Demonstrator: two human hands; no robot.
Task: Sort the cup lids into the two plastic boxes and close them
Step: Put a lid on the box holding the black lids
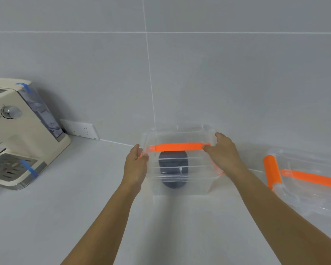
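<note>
A clear plastic box (178,180) stands on the white counter against the tiled wall, its clear lid on top with an orange handle (178,146) lying across it. Dark cup lids (173,169) show through its wall. My left hand (136,161) holds the box's left end, fingers curled at the orange clip there. My right hand (223,152) grips the right end, thumb by the handle's end. A second clear box (311,199) with an orange handle and an orange clip (272,172) lies at the right edge, partly out of frame.
A cream coffee machine (17,134) with blue tape strips stands at the left on the counter (75,207). A white wall socket (80,129) sits behind it. The grey tiled wall rises right behind the box.
</note>
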